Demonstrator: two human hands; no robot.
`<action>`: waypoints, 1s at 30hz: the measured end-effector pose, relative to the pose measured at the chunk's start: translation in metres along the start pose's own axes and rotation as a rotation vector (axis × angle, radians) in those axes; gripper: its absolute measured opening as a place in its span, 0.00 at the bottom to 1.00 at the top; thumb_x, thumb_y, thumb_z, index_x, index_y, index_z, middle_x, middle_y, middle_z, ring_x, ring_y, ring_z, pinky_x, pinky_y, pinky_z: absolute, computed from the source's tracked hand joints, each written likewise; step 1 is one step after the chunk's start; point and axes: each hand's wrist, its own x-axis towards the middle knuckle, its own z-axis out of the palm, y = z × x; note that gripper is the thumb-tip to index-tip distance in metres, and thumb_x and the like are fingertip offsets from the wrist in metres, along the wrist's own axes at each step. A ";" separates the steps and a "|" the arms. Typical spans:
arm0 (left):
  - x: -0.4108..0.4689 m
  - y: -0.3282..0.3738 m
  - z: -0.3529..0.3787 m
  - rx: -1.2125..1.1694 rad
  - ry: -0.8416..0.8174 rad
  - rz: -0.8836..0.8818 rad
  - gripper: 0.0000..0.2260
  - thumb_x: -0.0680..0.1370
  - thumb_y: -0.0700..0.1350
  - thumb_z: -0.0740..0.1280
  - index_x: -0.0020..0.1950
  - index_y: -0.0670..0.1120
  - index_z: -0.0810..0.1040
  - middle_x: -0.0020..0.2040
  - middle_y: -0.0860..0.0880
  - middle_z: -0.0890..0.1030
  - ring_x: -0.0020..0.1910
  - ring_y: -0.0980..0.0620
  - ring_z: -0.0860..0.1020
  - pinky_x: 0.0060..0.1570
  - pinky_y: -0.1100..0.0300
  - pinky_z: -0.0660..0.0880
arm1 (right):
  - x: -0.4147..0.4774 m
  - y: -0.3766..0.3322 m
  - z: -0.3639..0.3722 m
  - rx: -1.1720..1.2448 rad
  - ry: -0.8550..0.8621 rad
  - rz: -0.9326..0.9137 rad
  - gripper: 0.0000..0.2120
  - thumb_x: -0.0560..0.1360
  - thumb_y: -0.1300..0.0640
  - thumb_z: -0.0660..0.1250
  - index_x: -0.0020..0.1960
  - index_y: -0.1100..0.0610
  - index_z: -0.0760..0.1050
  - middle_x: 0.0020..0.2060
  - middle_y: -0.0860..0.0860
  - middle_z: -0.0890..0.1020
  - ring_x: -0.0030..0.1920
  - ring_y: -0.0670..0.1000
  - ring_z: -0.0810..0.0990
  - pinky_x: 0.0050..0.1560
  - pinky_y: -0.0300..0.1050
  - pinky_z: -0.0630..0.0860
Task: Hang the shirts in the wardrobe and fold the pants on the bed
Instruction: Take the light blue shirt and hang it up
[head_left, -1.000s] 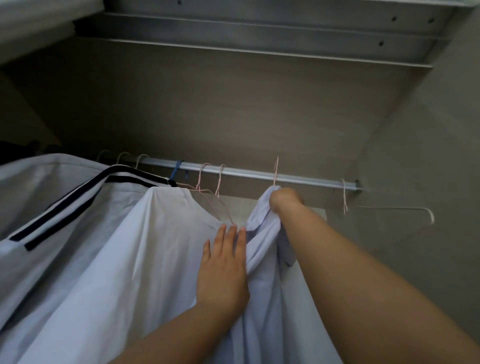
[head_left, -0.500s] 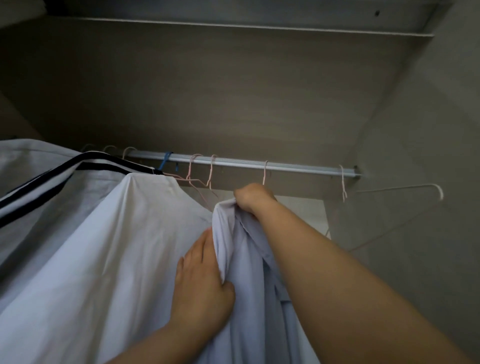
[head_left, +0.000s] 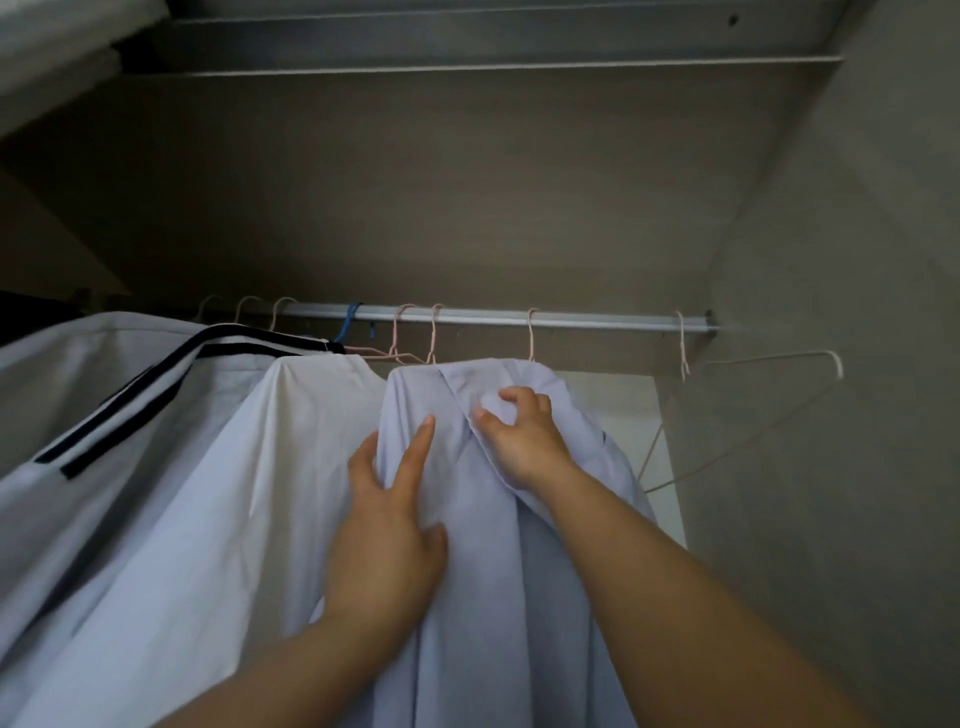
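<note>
Looking up into a dim wardrobe (head_left: 467, 197), we see its plain back wall filling most of the view, with a shelf edge cut off along the top. A white garment with two black stripes (head_left: 78, 374) hangs at far left, running past the frame edge. Beside it hangs a white shirt (head_left: 260, 493), its hem cut off below. At centre hangs the pale blue shirt (head_left: 478, 571), touching the white one; its lower part is also out of frame.

Our left hand (head_left: 389, 535) lies on the blue shirt's front, fingers long and spread, a fold of cloth caught between thumb and forefinger; the outer fingers slip behind the shirt's edge. Our right hand (head_left: 519, 441) sits higher, fingers curled and pinching cloth just under the collar.

A metal rail (head_left: 597, 321) crosses behind. From it a pink hook (head_left: 531, 332) runs down into the blue shirt's collar; the hanger's shoulders are hidden inside. An empty white wire hanger (head_left: 769, 357) hangs tilted at far right, faint against the wall.
</note>
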 end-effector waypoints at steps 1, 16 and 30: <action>0.000 -0.001 -0.006 0.052 0.013 -0.002 0.41 0.74 0.42 0.66 0.66 0.75 0.43 0.72 0.55 0.48 0.53 0.47 0.76 0.40 0.62 0.70 | -0.006 0.007 0.002 0.004 -0.015 -0.008 0.28 0.75 0.39 0.60 0.71 0.48 0.60 0.70 0.49 0.61 0.64 0.53 0.69 0.58 0.44 0.66; -0.097 -0.014 -0.058 0.726 -0.272 0.153 0.34 0.72 0.69 0.38 0.76 0.61 0.54 0.78 0.49 0.42 0.76 0.46 0.38 0.69 0.43 0.34 | -0.169 0.036 0.060 -0.187 -0.154 -0.066 0.30 0.80 0.46 0.54 0.77 0.48 0.44 0.77 0.48 0.43 0.76 0.48 0.44 0.74 0.45 0.42; -0.281 -0.040 -0.068 0.754 -0.601 0.312 0.27 0.73 0.57 0.53 0.66 0.49 0.76 0.70 0.43 0.71 0.69 0.38 0.68 0.66 0.38 0.55 | -0.419 0.084 0.096 -0.226 -0.452 0.050 0.26 0.82 0.48 0.51 0.77 0.49 0.47 0.76 0.47 0.45 0.76 0.43 0.46 0.71 0.34 0.42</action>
